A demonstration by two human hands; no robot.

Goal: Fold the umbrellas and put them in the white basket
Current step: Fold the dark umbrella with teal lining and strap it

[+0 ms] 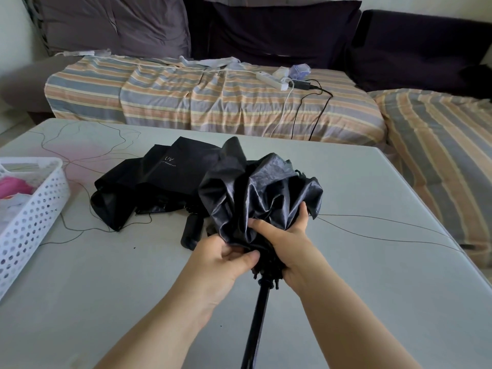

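Behind the pale table ran a sofa draped in a striped sheet, with a power strip and trailing cables lying on it. You had a black umbrella raised just above the tabletop, its shaft pointing back toward you. Your left hand pinched the gathered cloth near the rib tips between thumb and curled fingers, and your right hand was wrapped around the bunched canopy from the other side, fingers clenched into the folds. That cloth looked thin, glossy and slippery, crumpling into soft, loose pleats, so I would judge it light but prone to slide out of a loose grip; the stiff shaft and the ring of rib tips seemed the surest places to hold while you smoothed the panels flat around the stem. A second umbrella, matte black with small pale lettering on it, lay collapsed but unrolled on the table just beyond your hands, its stubby handle pointing toward you. Your white basket, rigid plastic punched with round holes, sat at the left table edge, well apart from both umbrellas, with something pink inside.
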